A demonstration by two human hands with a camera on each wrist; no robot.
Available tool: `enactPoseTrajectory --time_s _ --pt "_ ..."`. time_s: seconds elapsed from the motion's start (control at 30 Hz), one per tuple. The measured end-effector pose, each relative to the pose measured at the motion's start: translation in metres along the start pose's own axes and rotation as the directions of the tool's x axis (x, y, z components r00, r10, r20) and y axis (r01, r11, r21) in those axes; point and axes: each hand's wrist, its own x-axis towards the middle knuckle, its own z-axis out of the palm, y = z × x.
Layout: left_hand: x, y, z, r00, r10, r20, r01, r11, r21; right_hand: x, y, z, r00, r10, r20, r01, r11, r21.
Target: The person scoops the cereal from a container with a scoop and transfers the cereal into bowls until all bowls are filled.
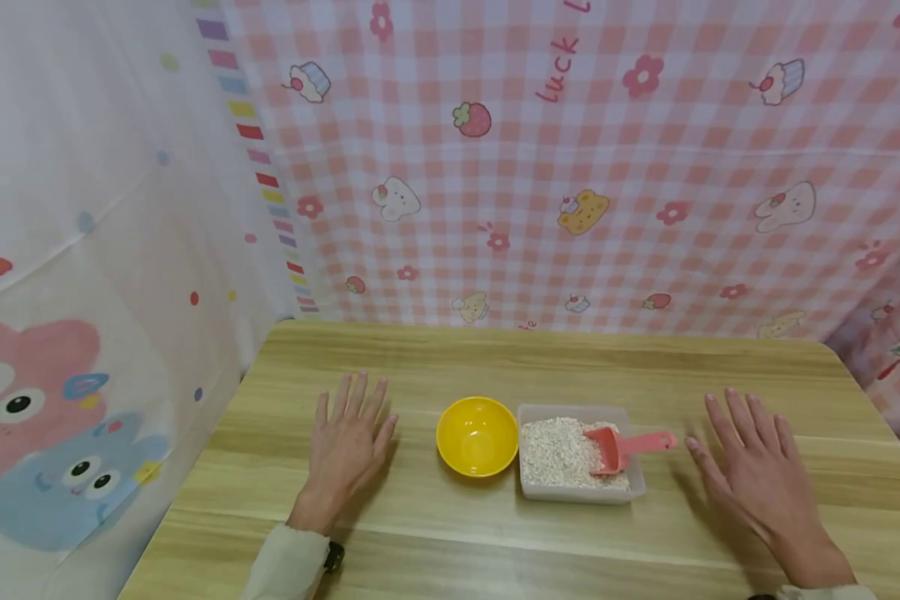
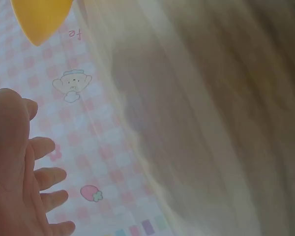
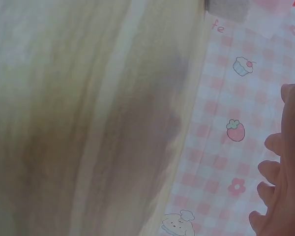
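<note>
Palm down, the left hand [image 1: 347,446] is spread with straight fingers left of a yellow bowl [image 1: 477,437], holding nothing. In the left wrist view the bowl's edge [image 2: 42,19] shows at the top. The bowl has nothing in it and stands beside a translucent plastic container [image 1: 581,493] of pale oat flakes [image 1: 558,454]. A pink scoop [image 1: 611,450] lies in the flakes, its handle reaching over the container's right wall. Right of that handle the right hand [image 1: 763,479] is spread, fingers straight, apart from the scoop. Its fingers [image 3: 269,172] show at the right wrist view's edge.
Everything stands on a wood-grain table [image 1: 450,550] with rounded far corners. Behind it hangs a pink checked cloth [image 1: 525,192] with cartoon prints. A white cartoon-printed cloth [image 1: 120,275] hangs at the left. The left wrist carries a dark band [image 1: 333,557].
</note>
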Motion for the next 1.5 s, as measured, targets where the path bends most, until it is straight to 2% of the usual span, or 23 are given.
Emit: enactPoseTrajectory --time_s 0.23,0.47,0.6,0.7,0.77,0.9,1.0,1.1,1.23,1.37,1.5 --pt "0.001 0.003 0.0 1.0 0.006 -0.016 -0.007 1.0 -0.013 0.0 0.0 -0.002 1.0 -0.026 -0.01 0.026 1.0 0.002" --pt "0.005 0.011 -0.007 1.0 0.003 -0.008 -0.003 0.997 -0.074 0.006 -0.004 -0.015 0.998 -0.065 0.016 0.064 0.997 0.045" --pt "0.007 0.018 -0.013 1.0 0.005 0.001 -0.004 0.993 -0.118 0.014 -0.011 -0.025 0.992 -0.109 -0.063 0.116 0.986 0.12" --pt "0.009 0.025 -0.015 0.999 0.016 -0.035 -0.022 0.987 -0.162 0.021 -0.022 -0.036 0.982 -0.127 -0.138 0.153 0.968 0.197" --pt "0.01 0.03 -0.017 0.998 0.018 -0.058 -0.029 0.978 -0.207 0.025 -0.032 -0.047 0.982 -0.12 -0.149 0.154 0.956 0.249" --pt "0.014 0.043 -0.022 0.995 0.012 -0.095 -0.04 0.952 -0.304 0.031 -0.057 -0.07 0.984 -0.126 -0.128 0.159 0.942 0.294" --pt "0.016 0.054 -0.027 0.992 0.016 -0.122 -0.062 0.924 -0.378 0.038 -0.075 -0.08 0.974 -0.199 -0.108 0.221 0.942 0.254" --pt "0.017 0.065 -0.031 0.993 0.029 -0.117 -0.079 0.892 -0.446 0.045 -0.088 -0.081 0.95 -0.302 -0.083 0.312 0.933 0.178" --pt "0.016 0.078 -0.034 0.997 0.049 -0.056 -0.072 0.847 -0.527 0.05 -0.096 -0.075 0.931 -0.362 -0.032 0.364 0.925 0.107" --pt "0.015 0.089 -0.037 0.997 0.072 0.028 -0.042 0.812 -0.583 0.051 -0.1 -0.07 0.931 -0.364 0.021 0.362 0.929 0.075" --pt "0.015 0.099 -0.037 0.99 0.116 0.08 -0.041 0.782 -0.622 0.051 -0.102 -0.065 0.931 -0.357 0.069 0.354 0.933 0.06"
